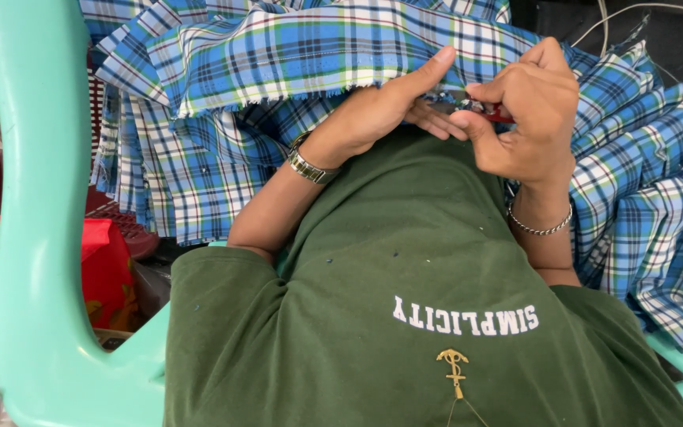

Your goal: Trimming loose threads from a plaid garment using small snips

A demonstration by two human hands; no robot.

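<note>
At the upper centre of the frame, the left hand lies against the blue, white and green plaid woven fabric, thumb stretched up along its frayed cut edge and the other fingers extended flat beneath the cloth, pressing it rather than clenching it. Just to the right, the right hand is curled tight, its fingers pinching a small red-handled cutting tool against the fabric edge; only a short part of the tool is visible, and its blades cannot be made out. The two hands touch at the fingertips.

The plaid fabric spans the top of the frame and falls in folds down the right side and the upper left. A metal-band wristwatch sits on the left wrist; a silver chain bracelet circles the right wrist. A dark green cotton T-shirt fills the lower centre, with a small gold pendant lying on it. A mint-green plastic chair runs down the left of the frame, beside a red bag.
</note>
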